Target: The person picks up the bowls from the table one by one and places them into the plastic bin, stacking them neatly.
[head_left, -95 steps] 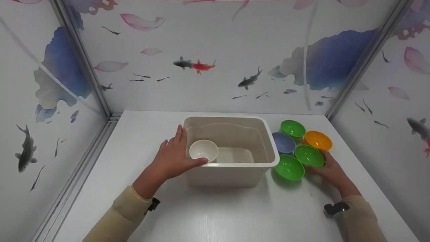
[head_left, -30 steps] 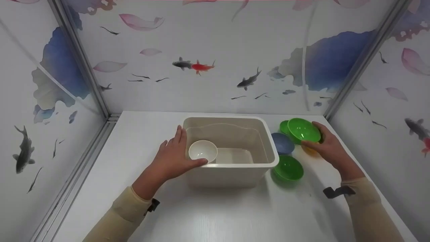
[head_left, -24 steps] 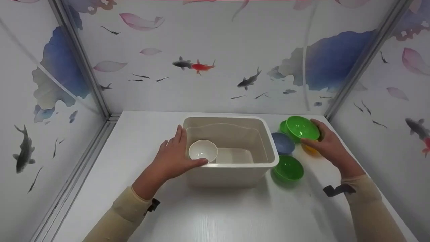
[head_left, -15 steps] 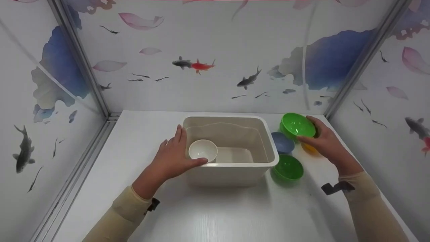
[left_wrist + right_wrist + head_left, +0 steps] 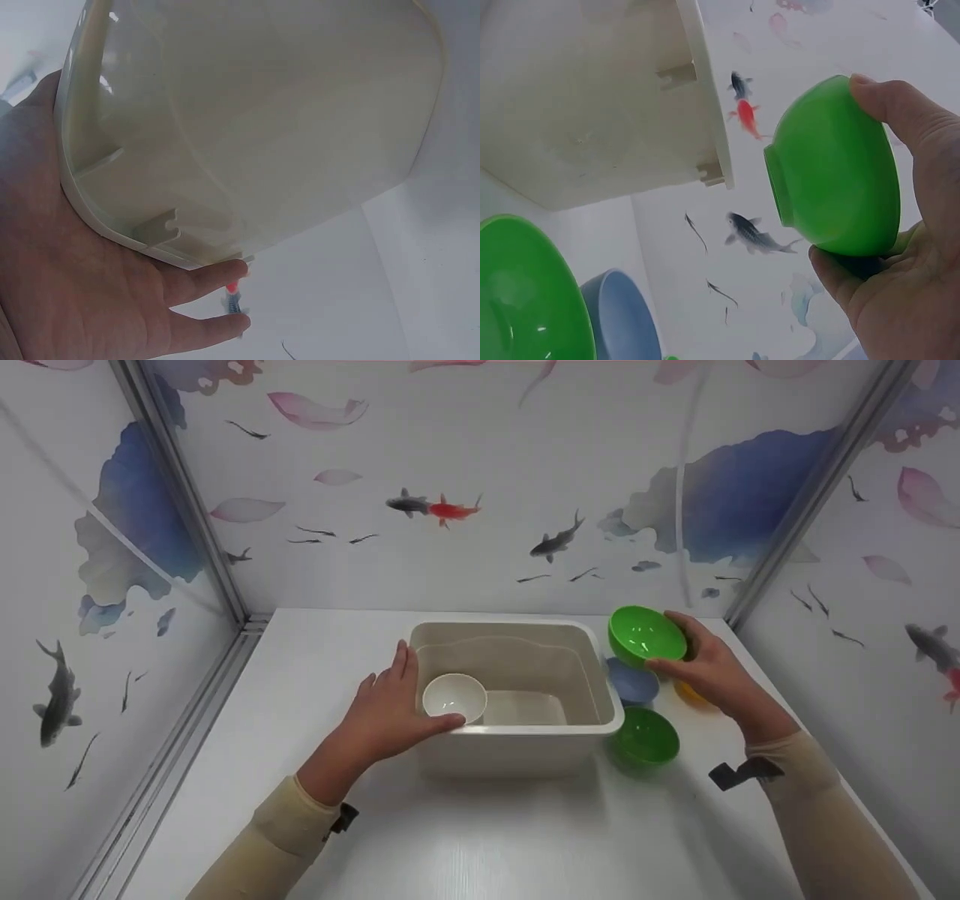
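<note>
My right hand holds a light green bowl by its rim, raised beside the bin's back right corner. The right wrist view shows this green bowl tilted, thumb on one side and fingers on the other. My left hand rests on the near left corner of a beige plastic bin, thumb along the front rim. Straight fingers lie against the bin in the left wrist view. Inside the bin, at its left, sits a white bowl.
Right of the bin stand a blue bowl and a green bowl on the white table. An orange bowl is mostly hidden behind my right hand. Printed walls enclose the table's back and sides.
My right hand has picked up the green bowl from among the others, then carried it up and leftward toward the bin. My left hand and the bin have stayed put.
</note>
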`<state>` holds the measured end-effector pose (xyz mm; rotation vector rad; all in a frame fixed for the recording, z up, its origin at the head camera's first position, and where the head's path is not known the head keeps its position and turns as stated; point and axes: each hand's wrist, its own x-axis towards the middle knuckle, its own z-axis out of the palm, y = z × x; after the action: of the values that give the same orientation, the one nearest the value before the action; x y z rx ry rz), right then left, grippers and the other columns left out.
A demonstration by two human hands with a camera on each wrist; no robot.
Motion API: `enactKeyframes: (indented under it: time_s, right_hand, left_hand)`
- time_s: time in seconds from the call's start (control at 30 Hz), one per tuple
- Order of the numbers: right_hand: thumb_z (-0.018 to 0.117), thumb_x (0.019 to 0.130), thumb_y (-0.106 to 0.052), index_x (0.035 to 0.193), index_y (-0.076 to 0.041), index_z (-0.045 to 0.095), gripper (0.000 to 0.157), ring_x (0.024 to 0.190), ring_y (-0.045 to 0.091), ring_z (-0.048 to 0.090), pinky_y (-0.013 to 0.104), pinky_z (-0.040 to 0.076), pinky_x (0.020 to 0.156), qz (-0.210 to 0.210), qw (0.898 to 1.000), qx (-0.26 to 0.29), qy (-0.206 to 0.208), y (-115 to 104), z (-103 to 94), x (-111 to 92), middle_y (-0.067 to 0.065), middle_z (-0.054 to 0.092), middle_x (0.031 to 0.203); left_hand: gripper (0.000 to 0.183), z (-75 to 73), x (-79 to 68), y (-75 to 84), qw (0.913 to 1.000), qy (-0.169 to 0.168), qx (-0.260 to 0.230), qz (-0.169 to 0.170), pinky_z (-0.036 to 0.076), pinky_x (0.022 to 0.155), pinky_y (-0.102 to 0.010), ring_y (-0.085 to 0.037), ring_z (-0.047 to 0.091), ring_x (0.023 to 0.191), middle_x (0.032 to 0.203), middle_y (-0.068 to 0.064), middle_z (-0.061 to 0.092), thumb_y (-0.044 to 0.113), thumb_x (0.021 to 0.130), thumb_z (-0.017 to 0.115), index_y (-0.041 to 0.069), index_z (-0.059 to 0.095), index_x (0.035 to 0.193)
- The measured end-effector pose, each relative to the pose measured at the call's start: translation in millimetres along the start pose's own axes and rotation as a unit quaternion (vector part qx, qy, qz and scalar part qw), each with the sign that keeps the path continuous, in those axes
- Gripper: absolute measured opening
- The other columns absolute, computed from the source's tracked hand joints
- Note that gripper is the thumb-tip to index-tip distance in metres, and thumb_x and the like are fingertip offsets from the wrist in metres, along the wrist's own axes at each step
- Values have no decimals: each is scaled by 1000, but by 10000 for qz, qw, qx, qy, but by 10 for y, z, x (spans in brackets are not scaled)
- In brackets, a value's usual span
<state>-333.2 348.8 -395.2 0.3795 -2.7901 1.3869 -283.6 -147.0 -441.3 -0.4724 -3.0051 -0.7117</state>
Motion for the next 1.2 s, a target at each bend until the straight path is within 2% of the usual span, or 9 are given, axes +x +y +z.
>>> enactKeyframes:
  time_s: [0.1,0.23,0.3,0.6,0.9,1.0,1.2]
  right_hand:
    - [84,102,-26,176,-2,18,103,156,41,40,44,38,126,-100,9999,81,-78,-54,32,21,26,33,174]
    - [85,101,-22,175,-1,20,101,155,40,41,15,41,112,-265,9991,290,-164,-117,88,72,25,36,173]
    - [86,100,-19,174,1,22,100,155,40,42,10,40,107,-348,9983,420,-208,-147,117,96,26,38,171]
    - [87,97,-16,172,3,26,99,153,36,45,13,42,108,-398,9953,708,-530,-329,227,208,22,41,170]
    - [93,92,-19,170,1,34,100,141,35,55,20,45,107,-584,9941,387,-831,-516,392,336,21,52,162]
    - [94,91,-19,170,0,34,101,138,35,57,27,47,109,-688,9930,223,-937,-593,449,386,21,55,158]
    - [95,90,-25,171,-2,34,104,141,34,56,48,45,118,-796,9904,-151,-1124,-717,540,483,20,55,159]
  left_hand:
    - [146,2,2,-2,10000,21,0,13,23,129,-66,-49,40,157,184,-22,3,96,83,62,-5,11,174]
    - [146,-9,-1,3,10000,41,-16,-9,24,129,-65,-49,41,157,184,-21,3,95,83,64,-5,10,175]
    - [146,-8,-4,3,10000,54,1,-11,24,129,-65,-48,42,156,184,-22,3,95,83,64,-5,10,175]
    - [147,-4,13,-7,10000,48,63,17,26,128,-66,-48,42,156,184,-24,5,96,82,62,-6,11,174]
    - [146,0,-7,-15,10000,-9,48,3,23,129,-65,-47,40,158,184,-23,4,96,83,62,-6,10,174]
    - [145,3,-9,-20,10000,-34,29,-17,22,130,-65,-46,38,159,184,-23,3,95,84,62,-6,10,174]
    - [146,5,4,-20,10000,-41,12,-13,21,130,-65,-46,34,161,184,-23,2,96,83,62,-6,10,174]
